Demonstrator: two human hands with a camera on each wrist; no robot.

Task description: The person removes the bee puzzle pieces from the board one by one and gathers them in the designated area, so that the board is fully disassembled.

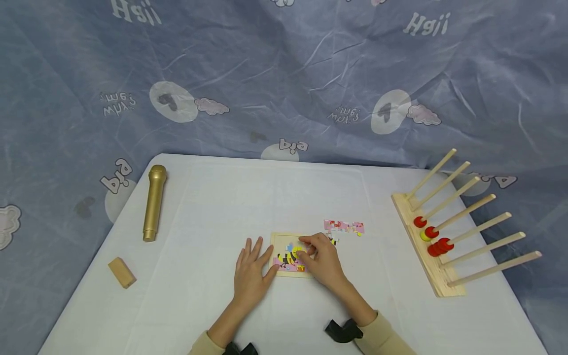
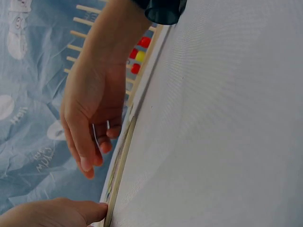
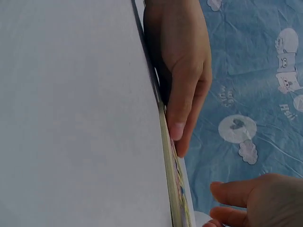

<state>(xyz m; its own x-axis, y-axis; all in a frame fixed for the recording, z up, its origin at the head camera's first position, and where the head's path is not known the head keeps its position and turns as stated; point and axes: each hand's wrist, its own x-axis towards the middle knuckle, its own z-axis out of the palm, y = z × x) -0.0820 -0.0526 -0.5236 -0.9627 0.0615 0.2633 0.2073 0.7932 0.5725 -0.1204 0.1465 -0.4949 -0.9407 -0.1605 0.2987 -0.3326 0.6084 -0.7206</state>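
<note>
At the near middle of the table [image 1: 199, 305], showing a wooden frame [image 1: 286, 233] lying flat, with a bee picture [image 1: 289, 258] partly laid inside. Resting the left hand [image 1: 252, 276] with fingers spread and thumb on the frame's left side. Holding the right hand [image 1: 323, 261] over the right side, with thumb and forefinger parted. Just beyond that hand, pink pieces [image 1: 339, 226]; far right, a peg stand [image 1: 412, 236]; far left, a mic [image 1: 155, 204] and a block [image 1: 122, 272].
</note>
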